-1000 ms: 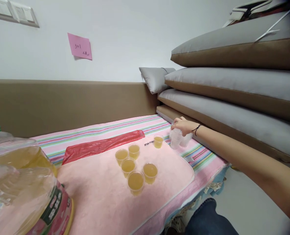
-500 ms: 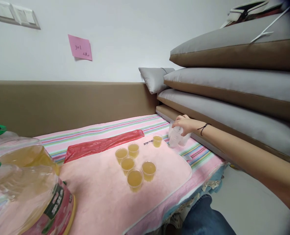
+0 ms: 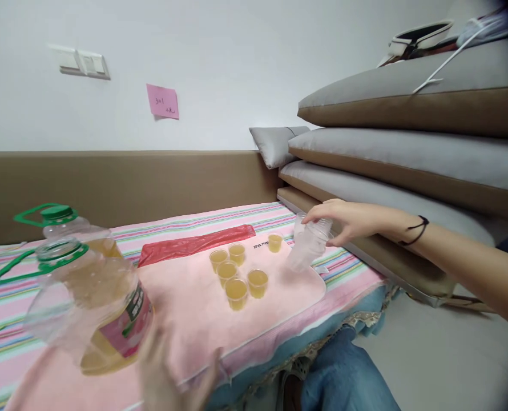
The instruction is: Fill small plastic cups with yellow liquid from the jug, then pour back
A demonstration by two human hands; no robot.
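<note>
My right hand (image 3: 343,220), with a dark cord at its wrist, holds a stack of clear plastic cups (image 3: 311,242) tilted over the right part of the pink mat (image 3: 194,319). Another clear cup (image 3: 299,225) stands just behind that stack. My left hand (image 3: 172,371), blurred by motion, is over the mat's front edge with fingers apart and nothing in them. Between the hands stand several small cups of yellow liquid (image 3: 237,291), one of them (image 3: 275,242) apart at the back. A large jug (image 3: 121,319) with yellow liquid and no cap visible is left of them.
Behind the open jug is a second jug with a green cap (image 3: 57,212). A red plastic bag (image 3: 194,245) lies along the mat's back edge. Stacked grey-brown cushions (image 3: 408,148) rise at the right. The bed's front edge drops beside my knee (image 3: 348,371).
My right hand has lifted a stack of cups and tilted it toward the mat. My left hand has come into view at the bottom. The view has shifted, showing more of both jugs.
</note>
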